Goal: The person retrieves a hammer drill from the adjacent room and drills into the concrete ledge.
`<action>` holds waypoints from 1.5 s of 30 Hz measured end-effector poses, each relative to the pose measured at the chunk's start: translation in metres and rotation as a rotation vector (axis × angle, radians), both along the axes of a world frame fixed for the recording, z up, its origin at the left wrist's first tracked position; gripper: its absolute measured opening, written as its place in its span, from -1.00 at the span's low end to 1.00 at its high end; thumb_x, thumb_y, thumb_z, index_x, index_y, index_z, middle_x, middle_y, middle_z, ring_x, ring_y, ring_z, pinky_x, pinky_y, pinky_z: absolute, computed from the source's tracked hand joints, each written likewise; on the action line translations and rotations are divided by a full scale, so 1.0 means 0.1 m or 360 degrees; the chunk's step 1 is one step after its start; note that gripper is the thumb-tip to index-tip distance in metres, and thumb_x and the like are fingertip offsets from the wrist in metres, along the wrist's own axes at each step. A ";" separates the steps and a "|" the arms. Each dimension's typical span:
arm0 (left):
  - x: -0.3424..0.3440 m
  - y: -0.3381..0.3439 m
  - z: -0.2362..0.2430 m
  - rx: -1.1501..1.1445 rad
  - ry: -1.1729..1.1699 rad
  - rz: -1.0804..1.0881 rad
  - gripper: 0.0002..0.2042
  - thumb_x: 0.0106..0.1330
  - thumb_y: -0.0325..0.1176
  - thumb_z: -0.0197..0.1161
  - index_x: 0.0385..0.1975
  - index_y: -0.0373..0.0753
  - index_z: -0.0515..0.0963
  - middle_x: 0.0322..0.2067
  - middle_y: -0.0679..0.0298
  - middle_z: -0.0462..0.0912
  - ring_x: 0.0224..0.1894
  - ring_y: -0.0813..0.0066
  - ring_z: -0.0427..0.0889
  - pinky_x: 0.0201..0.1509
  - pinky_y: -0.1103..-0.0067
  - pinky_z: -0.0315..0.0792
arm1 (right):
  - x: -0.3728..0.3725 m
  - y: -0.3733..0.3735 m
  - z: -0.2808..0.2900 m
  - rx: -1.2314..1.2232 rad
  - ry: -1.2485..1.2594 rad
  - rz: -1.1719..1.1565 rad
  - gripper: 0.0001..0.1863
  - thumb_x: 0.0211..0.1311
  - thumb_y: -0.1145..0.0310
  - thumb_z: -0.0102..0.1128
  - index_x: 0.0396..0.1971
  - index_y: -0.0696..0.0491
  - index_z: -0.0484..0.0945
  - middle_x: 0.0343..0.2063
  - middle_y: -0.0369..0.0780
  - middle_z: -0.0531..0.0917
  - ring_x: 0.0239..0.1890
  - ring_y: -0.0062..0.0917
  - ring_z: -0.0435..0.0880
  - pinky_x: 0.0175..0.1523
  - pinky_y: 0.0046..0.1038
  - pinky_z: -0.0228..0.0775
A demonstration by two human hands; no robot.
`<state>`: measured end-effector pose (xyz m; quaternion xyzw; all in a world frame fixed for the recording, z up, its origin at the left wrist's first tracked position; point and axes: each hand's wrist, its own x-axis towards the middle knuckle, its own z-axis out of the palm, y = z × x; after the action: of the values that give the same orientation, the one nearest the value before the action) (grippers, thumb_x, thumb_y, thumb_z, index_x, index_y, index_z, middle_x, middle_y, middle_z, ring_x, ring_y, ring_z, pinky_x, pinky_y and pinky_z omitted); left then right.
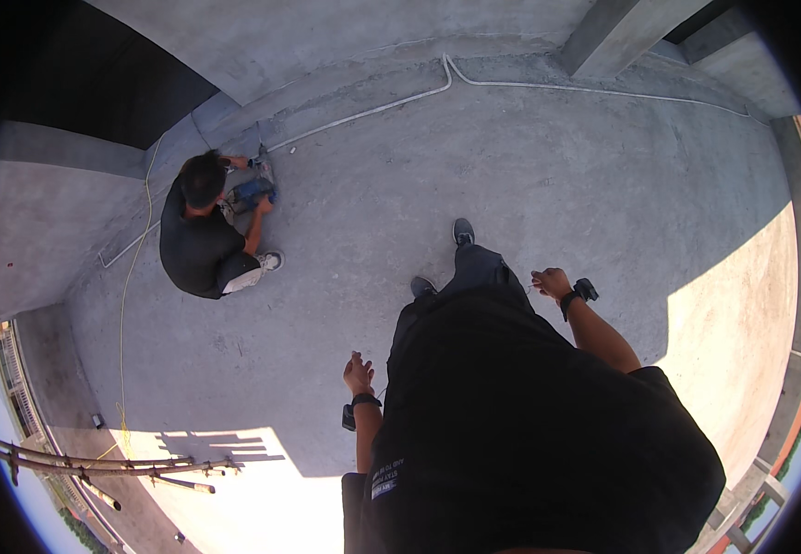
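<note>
My left hand (358,373) hangs beside my body with its fingers loosely bent and apart, and nothing shows in it. On the other side, my right hand (551,283) is held out from my hip. Its fingers are half curled with gaps between the tips, and I make out no object in them. Each wrist wears a black strap with a small dark device, the left device (349,417) and the right device (586,290). Neither hand touches the floor, a wall or a tool. I stand upright on the grey concrete floor (354,249).
A co-worker (202,231) squats at the left, both hands on a blue power tool (251,192). White conduit (363,114) runs along the far wall's base. A yellow cord (124,305) trails down the left side. Poles (96,462) lie at lower left, by the edge.
</note>
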<state>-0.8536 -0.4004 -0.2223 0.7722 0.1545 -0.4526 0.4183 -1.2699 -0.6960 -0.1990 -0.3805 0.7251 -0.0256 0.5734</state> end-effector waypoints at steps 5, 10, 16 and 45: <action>0.00 0.00 0.01 0.0003 -0.0018 0.0001 -0.59 0.14 -0.03 0.03 -0.19 -0.25 0.41 -0.26 0.28 0.43 -0.30 0.45 0.49 -0.41 0.61 0.31 | 0.01 0.01 0.00 -0.0056 -0.0020 -0.0061 -0.73 -0.03 0.23 0.14 -0.57 0.16 0.46 -0.56 -0.24 0.56 -0.53 -0.58 0.53 -0.48 -0.56 0.34; -0.02 -0.01 0.02 0.0013 -0.0007 0.0015 -0.59 0.14 -0.04 0.03 -0.18 -0.25 0.40 -0.26 0.27 0.43 -0.31 0.46 0.49 -0.42 0.61 0.31 | 0.00 0.01 -0.03 -0.0046 -0.0010 -0.0043 -0.72 -0.04 0.22 0.14 -0.56 0.17 0.46 -0.55 -0.24 0.57 -0.53 -0.60 0.53 -0.49 -0.57 0.34; -0.04 -0.01 0.03 -0.0005 -0.0002 0.0017 -0.58 0.13 -0.02 0.04 -0.18 -0.25 0.40 -0.25 0.27 0.42 -0.31 0.47 0.49 -0.41 0.61 0.32 | -0.02 0.01 -0.07 -0.0044 -0.0001 -0.0034 -0.72 -0.04 0.22 0.14 -0.56 0.17 0.47 -0.55 -0.25 0.57 -0.52 -0.61 0.54 -0.50 -0.58 0.35; 0.02 0.13 0.00 0.0006 0.0043 0.0018 -0.57 0.14 -0.03 0.02 -0.16 -0.26 0.39 -0.21 0.25 0.42 -0.27 0.44 0.48 -0.37 0.59 0.34 | 0.11 0.05 -0.02 0.0023 0.0006 0.0035 -0.70 -0.01 0.19 0.10 -0.51 0.17 0.47 -0.48 -0.23 0.57 -0.44 -0.56 0.55 -0.40 -0.56 0.37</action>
<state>-0.8519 -0.3875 -0.2220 0.7660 0.1653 -0.4604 0.4171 -1.2590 -0.6913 -0.2007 -0.3845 0.7221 -0.0133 0.5749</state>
